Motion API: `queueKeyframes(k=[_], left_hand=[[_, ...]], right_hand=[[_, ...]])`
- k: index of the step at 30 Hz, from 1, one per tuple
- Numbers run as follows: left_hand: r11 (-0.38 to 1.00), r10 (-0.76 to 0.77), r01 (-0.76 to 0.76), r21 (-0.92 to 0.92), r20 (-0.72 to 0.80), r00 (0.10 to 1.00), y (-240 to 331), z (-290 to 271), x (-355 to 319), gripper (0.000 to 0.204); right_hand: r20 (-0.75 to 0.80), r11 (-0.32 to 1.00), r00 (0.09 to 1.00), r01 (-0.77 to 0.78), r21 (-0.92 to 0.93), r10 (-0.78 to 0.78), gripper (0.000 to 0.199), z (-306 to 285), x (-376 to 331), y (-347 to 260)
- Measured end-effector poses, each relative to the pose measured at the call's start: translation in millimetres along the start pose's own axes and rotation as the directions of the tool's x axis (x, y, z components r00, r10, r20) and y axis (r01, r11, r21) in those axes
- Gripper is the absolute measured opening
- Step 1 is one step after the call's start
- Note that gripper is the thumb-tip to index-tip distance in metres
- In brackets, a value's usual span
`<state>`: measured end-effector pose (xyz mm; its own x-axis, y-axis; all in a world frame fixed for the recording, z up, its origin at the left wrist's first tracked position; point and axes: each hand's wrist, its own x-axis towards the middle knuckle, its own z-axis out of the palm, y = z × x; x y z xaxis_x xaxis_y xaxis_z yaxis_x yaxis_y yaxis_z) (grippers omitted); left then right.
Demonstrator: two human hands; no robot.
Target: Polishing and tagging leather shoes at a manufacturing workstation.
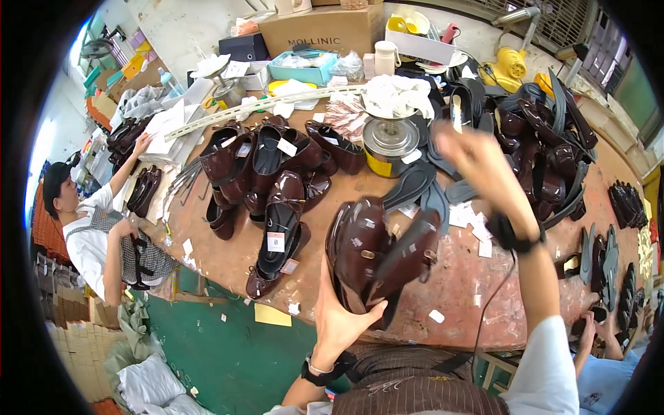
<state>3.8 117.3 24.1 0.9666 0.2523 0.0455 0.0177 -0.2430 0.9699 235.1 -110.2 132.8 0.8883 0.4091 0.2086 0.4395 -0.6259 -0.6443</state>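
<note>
My left hand (340, 315) is closed around a pair of glossy dark red shoes (356, 238), held upright near the table's front edge, with fingers partly hidden behind them. My right hand (474, 155) is raised to the right of the pair and smeared by motion, so its fingers cannot be read. Grey insoles (415, 188) lie below and left of it, beside a metal pot (391, 138) topped with a crumpled white cloth (398, 95). To the left, several finished dark red shoes (280, 214) are heaped, one with a pink-and-white tag (275, 241) on its insole.
More dark red shoes (553, 166) are piled at the right. A cardboard box (318, 33) and a blue tray (302, 69) stand at the back. At the left a person (90, 228) reaches over the table; another person's hands (595, 325) work at the lower right. A cable (494, 297) crosses the tabletop.
</note>
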Motion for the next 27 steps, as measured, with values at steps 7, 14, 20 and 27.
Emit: queueKeyframes(k=[7, 14, 20, 27], left_hand=[[0.566, -0.212, 0.092, 0.820, 0.037, 0.976, -35, 26, -25, 0.125], [0.630, -0.026, -0.026, 0.776, 0.054, 0.998, -67, 26, -34, 0.123], [0.682, 0.003, -0.014, 0.731, 0.017, 1.000, -58, 32, -33, 0.114], [0.702, -0.082, 0.006, 0.712, 0.073, 0.994, -57, 67, -38, 0.118]], right_hand=[[-0.148, 0.692, 0.964, 0.048, -0.721, -0.222, 0.060, 103, 179, 51], [-0.372, 0.933, 0.871, 0.222, -0.282, -0.320, 0.024, 90, 185, 102], [-0.496, 0.997, 0.865, 0.081, -0.016, -0.079, 0.035, 19, -4, 40], [0.072, 0.978, 0.988, -0.126, -0.165, 0.139, 0.059, 130, -179, -18]])
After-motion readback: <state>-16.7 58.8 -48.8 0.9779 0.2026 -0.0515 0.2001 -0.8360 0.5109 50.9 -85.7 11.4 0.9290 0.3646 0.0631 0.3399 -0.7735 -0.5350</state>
